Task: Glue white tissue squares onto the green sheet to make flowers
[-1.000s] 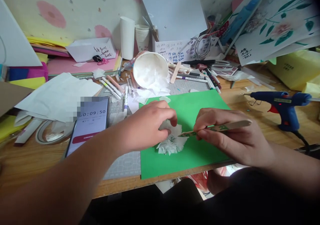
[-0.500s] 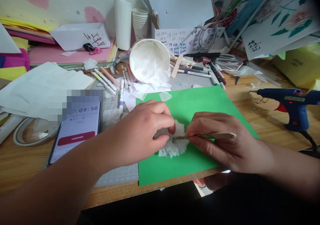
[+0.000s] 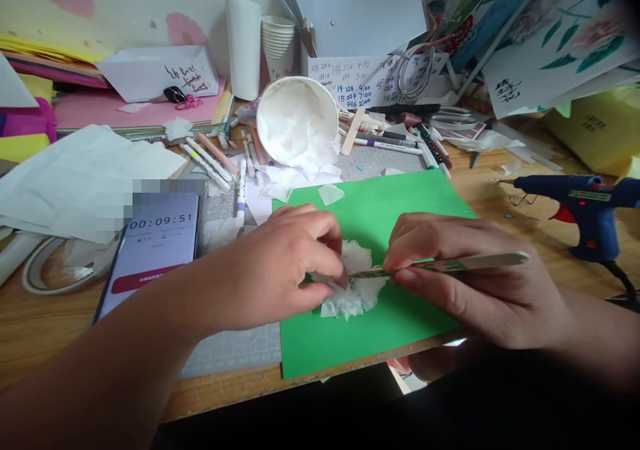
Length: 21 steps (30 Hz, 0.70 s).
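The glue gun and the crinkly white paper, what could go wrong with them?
The wooden craft stick in the right hand might tear the crinkly white paper, which looks thin, because its tip reaches over it, close to the left hand.

The glue gun shows a red light, so it may be hot. Its nozzle points toward the green sheet, so a hand could perhaps get burned.
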### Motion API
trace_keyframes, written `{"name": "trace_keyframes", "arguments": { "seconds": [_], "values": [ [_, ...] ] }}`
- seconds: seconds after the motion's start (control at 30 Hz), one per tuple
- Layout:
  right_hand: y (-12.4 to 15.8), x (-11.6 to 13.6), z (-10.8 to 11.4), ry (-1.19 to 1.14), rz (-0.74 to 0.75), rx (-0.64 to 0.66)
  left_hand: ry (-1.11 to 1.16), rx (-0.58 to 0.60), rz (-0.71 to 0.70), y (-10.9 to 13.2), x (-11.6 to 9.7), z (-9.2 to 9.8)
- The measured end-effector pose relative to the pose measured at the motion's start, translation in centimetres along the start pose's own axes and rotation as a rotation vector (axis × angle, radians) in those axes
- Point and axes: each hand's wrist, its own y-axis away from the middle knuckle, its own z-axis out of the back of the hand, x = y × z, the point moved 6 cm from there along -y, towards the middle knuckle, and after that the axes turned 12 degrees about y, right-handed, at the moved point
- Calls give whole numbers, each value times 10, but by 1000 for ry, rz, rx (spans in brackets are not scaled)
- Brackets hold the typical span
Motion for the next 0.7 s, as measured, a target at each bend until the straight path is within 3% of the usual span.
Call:
{"name": "trace_keyframes", "arguments": {
  "seconds": [0.17,0.33,0.5,0.7],
  "values": [
    [-2,2,-10,107,79,80,-22,25,-26,0,-1,-3],
    [2,2,-10,230,122,61,-47,55,-40,1,-2,-5],
    [5,-6,-9,197,44,59,-57,61,-20,2,-7,-5],
    [8,-14,-8,136,-47,54,-83,-46,-63,-1,-15,-2]
  ]
}}
